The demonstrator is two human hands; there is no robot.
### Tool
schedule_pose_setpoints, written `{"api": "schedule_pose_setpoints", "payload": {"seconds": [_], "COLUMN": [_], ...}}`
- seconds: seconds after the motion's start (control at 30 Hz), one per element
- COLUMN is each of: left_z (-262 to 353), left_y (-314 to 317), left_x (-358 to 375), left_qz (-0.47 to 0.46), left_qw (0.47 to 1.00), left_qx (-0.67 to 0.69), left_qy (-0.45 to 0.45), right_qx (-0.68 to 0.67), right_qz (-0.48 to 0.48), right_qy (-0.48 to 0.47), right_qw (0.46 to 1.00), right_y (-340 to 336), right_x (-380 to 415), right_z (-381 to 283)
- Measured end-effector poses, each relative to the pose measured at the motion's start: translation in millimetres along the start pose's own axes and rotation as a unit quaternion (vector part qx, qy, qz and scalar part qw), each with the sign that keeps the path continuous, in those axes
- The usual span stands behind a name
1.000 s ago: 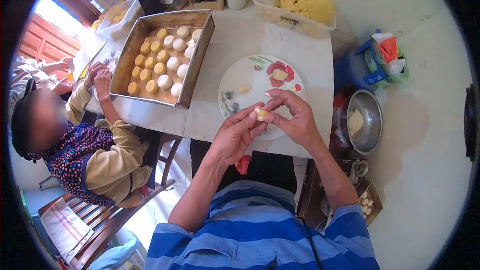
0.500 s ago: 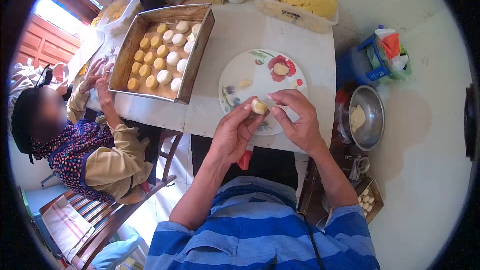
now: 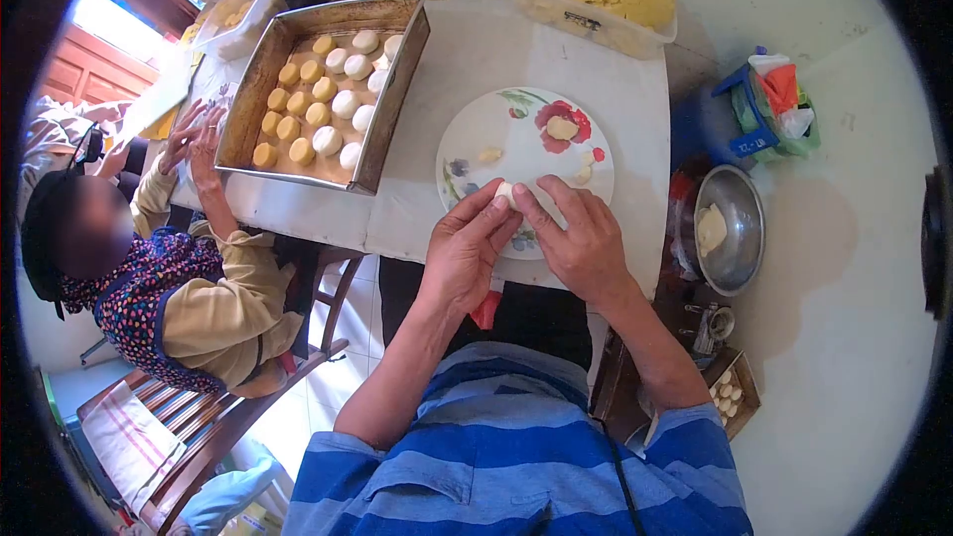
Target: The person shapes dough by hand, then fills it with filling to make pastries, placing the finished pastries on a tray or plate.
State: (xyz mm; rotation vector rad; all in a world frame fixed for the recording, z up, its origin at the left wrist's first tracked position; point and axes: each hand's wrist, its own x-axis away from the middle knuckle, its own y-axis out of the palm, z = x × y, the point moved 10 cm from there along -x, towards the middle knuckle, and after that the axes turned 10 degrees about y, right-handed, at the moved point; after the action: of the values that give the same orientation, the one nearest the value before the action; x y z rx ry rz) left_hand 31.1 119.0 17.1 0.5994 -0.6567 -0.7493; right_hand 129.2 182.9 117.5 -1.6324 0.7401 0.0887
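A small pale ball of dough (image 3: 506, 194) is pinched between the fingers of my left hand (image 3: 464, 248) and my right hand (image 3: 586, 248), over the near edge of a flowered plate (image 3: 472, 129). On that plate lie a flattened piece of dough (image 3: 562, 128) at the upper right and a smaller dough bit (image 3: 489, 155) to the left. Another little bit (image 3: 583, 175) is near the right rim. Left of the plate, a deep metal baking tray (image 3: 392, 119) holds rows of yellow rounds (image 3: 302, 150) and white dough rounds (image 3: 345, 104).
A plastic box (image 3: 596, 30) of yellow filling stands at the back. To the right are a metal bowl (image 3: 749, 228) with dough, a blue bin (image 3: 710, 119) and a lower tray (image 3: 740, 419) of white balls. A person (image 3: 208, 308) sits left, hands at the table.
My right fingers have come in from the right and now press on the dough piece together with the left. The yellow side that showed on it is now hidden.
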Motion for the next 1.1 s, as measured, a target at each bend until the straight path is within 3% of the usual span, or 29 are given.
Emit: {"api": "schedule_pose_setpoints", "payload": {"seconds": [0.43, 0.63, 0.73, 0.8, 1.1], "left_z": [6, 15, 20, 24, 26], "left_y": [-3, -2, 0, 2, 8], "left_x": [-4, -4, -1, 0, 3], "left_qz": [0.016, -0.012, -0.006, -0.008, -0.069], "left_qw": [0.996, 0.989, 0.986, 0.981, 0.958], "left_qx": [-0.083, -0.129, -0.149, -0.172, -0.243], "left_qy": [0.039, 0.070, 0.079, 0.089, 0.133], "right_qx": [-0.023, -0.141, -0.250, -0.445, -0.407], "right_qz": [-0.014, -0.017, -0.055, -0.038, -0.088], "right_qy": [0.010, 0.050, 0.101, 0.234, 0.224], "right_qw": [1.000, 0.989, 0.961, 0.864, 0.881], "right_y": [11, 3, 5, 4, 11], "right_x": [8, 1, -4, -4, -19], "right_z": [-4, -1, 6, 28, 40]}}
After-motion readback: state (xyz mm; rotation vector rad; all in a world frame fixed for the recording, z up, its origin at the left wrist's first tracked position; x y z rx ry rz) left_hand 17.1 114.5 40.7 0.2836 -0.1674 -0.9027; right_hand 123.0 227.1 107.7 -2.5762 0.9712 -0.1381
